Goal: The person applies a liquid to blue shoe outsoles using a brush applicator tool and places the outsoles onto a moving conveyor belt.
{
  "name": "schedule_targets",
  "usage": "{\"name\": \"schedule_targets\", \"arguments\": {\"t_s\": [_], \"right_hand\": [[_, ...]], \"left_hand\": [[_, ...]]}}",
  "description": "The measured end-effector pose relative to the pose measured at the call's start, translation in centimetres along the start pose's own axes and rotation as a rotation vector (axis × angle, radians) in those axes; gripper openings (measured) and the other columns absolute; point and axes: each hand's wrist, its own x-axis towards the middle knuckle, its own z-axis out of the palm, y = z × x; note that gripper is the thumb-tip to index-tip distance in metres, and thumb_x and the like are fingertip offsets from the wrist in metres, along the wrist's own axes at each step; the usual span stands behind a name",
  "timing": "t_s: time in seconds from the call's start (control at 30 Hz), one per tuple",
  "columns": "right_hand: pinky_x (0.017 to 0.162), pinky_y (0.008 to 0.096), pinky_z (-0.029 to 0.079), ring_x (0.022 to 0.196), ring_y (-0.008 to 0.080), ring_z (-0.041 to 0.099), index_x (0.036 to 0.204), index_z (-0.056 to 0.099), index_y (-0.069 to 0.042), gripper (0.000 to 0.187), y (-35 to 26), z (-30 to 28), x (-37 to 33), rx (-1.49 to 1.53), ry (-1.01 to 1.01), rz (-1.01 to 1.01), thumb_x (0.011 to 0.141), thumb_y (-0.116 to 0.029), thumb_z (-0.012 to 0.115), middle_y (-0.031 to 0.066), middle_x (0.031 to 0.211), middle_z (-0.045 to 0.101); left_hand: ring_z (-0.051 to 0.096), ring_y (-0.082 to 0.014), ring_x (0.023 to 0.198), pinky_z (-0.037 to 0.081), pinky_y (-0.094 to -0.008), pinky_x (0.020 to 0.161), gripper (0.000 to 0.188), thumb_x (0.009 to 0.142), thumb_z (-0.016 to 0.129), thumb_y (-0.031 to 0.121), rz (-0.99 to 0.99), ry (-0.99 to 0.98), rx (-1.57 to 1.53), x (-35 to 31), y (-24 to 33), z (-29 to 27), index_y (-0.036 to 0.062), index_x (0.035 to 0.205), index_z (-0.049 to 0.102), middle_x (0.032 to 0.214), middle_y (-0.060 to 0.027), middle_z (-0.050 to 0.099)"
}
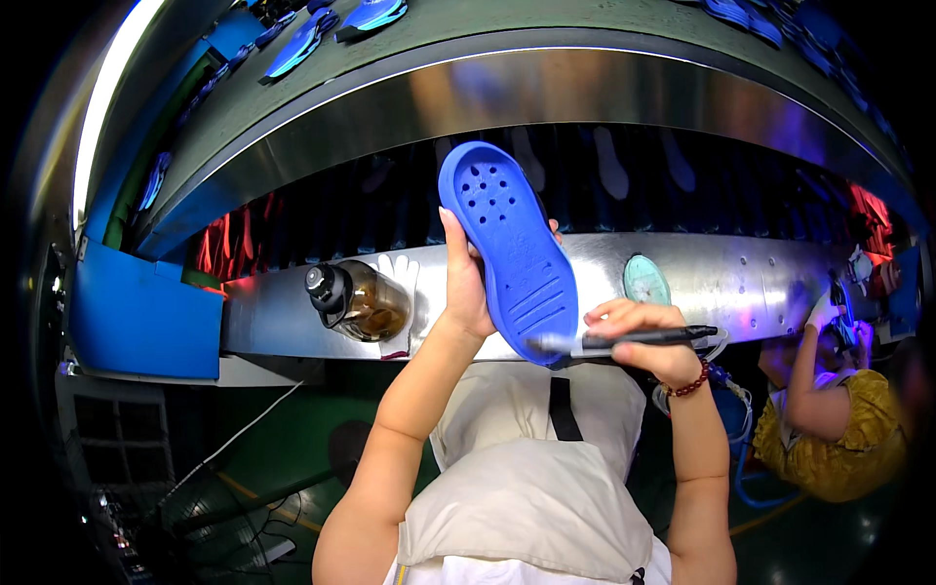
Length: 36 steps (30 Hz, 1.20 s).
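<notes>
A blue shoe sole [526, 255] stands tilted before me, with a cluster of round holes near its far end and grooves across its near half. My left hand [466, 281] grips its left edge, and fingertips show at the far right edge. My right hand [645, 333] is closed around a slim brush-like tool [680, 335] with a black handle. Its pale, blurred tip lies at the near end of the sole; whether it touches is hard to tell.
On the metal ledge [458, 327] are a dark bottle [372, 304], a white glove [400, 273] and a pale green insole-shaped piece [645, 281]. Beyond runs a green conveyor belt [546, 18] carrying blue shoe parts [300, 47]. A co-worker [829, 409] sits at the right.
</notes>
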Motion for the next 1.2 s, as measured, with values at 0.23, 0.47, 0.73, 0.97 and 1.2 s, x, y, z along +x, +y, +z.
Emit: {"name": "schedule_targets", "arguments": {"t_s": [0.23, 0.47, 0.73, 0.97, 1.2], "right_hand": [[0.084, 0.0274, 0.044, 0.092, 0.0162, 0.058, 0.093, 0.057, 0.004, 0.014, 0.6, 2.6, 0.1, 0.056, 0.299, 0.04, 0.08, -0.002, 0.057, 0.0131, 0.097, 0.062], [0.079, 0.0305, 0.048, 0.088, 0.0223, 0.062, 0.088, 0.062, 0.002, 0.017, -2.1, 1.4, 1.4, -0.31, 0.185, -0.065, 0.071, 0.004, 0.064, 0.0159, 0.093, 0.063], [0.077, 0.0306, 0.049, 0.085, 0.0235, 0.063, 0.085, 0.063, 0.001, 0.017, -2.7, 1.4, 2.3, -0.428, -0.024, -0.136, 0.068, 0.002, 0.066, 0.0148, 0.087, 0.065], [0.078, 0.0304, 0.048, 0.085, 0.0225, 0.063, 0.086, 0.065, -0.001, 0.017, -4.2, 1.4, 1.5, -0.422, -0.26, -0.169, 0.069, -0.004, 0.069, 0.012, 0.089, 0.065], [0.077, 0.0309, 0.049, 0.087, 0.0241, 0.063, 0.088, 0.064, -0.001, 0.019, -5.8, 0.0, 2.0, -0.655, -0.492, 0.062, 0.069, -0.003, 0.068, 0.0126, 0.091, 0.065]], "left_hand": [[0.051, -0.0302, 0.108, 0.036, -0.046, 0.096, 0.061, 0.089, 0.025, 0.048, 0.078, 0.012, -0.14, -1.7, -2.7, 2.1, 0.0021, 0.128, 0.037, 0.12, -0.0175, 0.048], [0.052, -0.0317, 0.105, 0.039, -0.0447, 0.093, 0.056, 0.088, 0.031, 0.043, 0.032, 0.048, -0.026, -0.7, -1.9, -0.2, 0.0015, 0.126, 0.039, 0.119, -0.0176, 0.05], [0.052, -0.0336, 0.105, 0.038, -0.0482, 0.092, 0.057, 0.088, 0.033, 0.043, -0.031, -0.007, -0.014, -0.1, -0.4, 0.2, 0.0013, 0.125, 0.04, 0.119, -0.0193, 0.049], [0.055, -0.0313, 0.101, 0.042, -0.045, 0.09, 0.05, 0.087, 0.043, 0.034, -0.421, 0.011, -0.133, -0.4, 0.7, 0.5, -0.004, 0.12, 0.043, 0.114, -0.0218, 0.052], [0.053, -0.025, 0.104, 0.041, -0.0351, 0.092, 0.051, 0.086, 0.049, 0.026, -0.64, -0.051, 0.194, -0.6, -0.1, 0.3, -0.0044, 0.126, 0.038, 0.118, -0.0186, 0.05]]}}
